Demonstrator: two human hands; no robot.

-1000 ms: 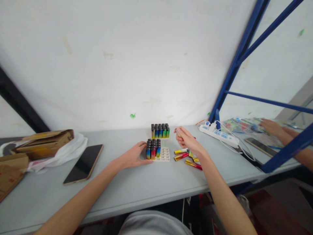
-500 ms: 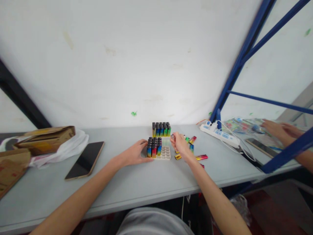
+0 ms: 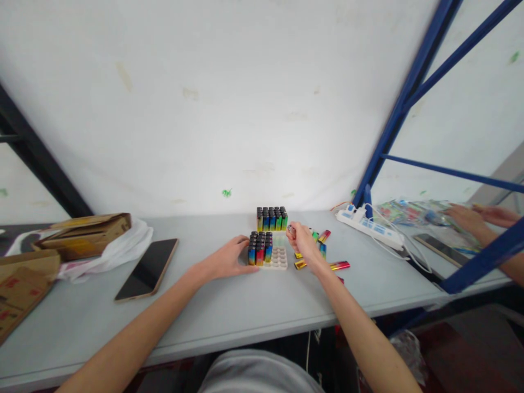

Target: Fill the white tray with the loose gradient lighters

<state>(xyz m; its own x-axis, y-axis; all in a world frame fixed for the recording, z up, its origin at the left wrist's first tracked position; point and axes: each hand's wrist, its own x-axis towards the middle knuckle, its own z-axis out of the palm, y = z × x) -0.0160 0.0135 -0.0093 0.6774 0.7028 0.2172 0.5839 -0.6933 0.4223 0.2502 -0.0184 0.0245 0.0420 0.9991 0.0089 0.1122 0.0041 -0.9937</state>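
Note:
My left hand (image 3: 226,260) rests on the grey table (image 3: 254,305), fingers curved against the left side of a white tray (image 3: 277,258) half filled with upright rainbow-coloured lighters (image 3: 259,247). My right hand (image 3: 302,243) hovers just right of that tray, fingers pinched on a lighter whose metal top (image 3: 290,229) shows. Several loose lighters (image 3: 327,266) lie on the table beside and behind this hand. A second block of upright lighters (image 3: 272,218) stands further back by the wall.
A dark phone (image 3: 148,268) lies at left, beside cardboard boxes (image 3: 85,233) and a white plastic bag (image 3: 118,248). A white power strip (image 3: 368,226) with cables sits at right by a blue metal frame (image 3: 403,103). Another person's hands (image 3: 470,218) work beyond it.
My right hand moved left from above the loose lighters to the tray's right side with a lighter in it. The left hand stayed at the tray.

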